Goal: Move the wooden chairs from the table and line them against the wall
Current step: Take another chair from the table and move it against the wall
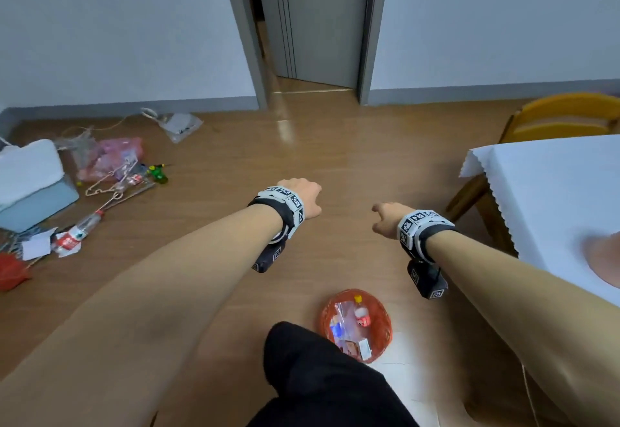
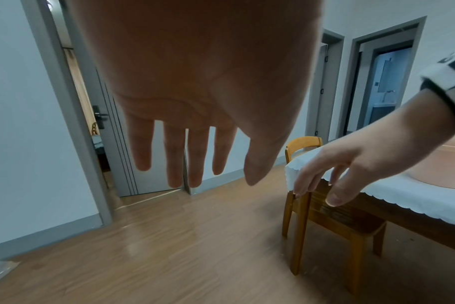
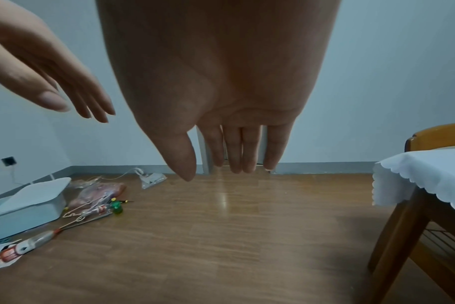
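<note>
1. Head view: the left hand (image 1: 303, 197) and right hand (image 1: 389, 222) reach out over the floor (image 1: 335, 158), holding nothing. A wooden chair (image 1: 567, 118) stands at the table (image 1: 553, 192), by the wall (image 1: 503, 24).
2. Left wrist view: fingers (image 2: 174, 156) hang straight and loose — the chair seat looks tucked under the table, maybe.
3. Right wrist view: fingers straight, palm empty — bottles (image 3: 37, 240) and bags lie on the floor.

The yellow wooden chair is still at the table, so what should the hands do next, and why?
Probably reach right and grip the yellow wooden chair by its curved backrest. Both the left hand and the right hand hang open, holding nothing, and the chair stands tucked against the white-clothed table.
</note>
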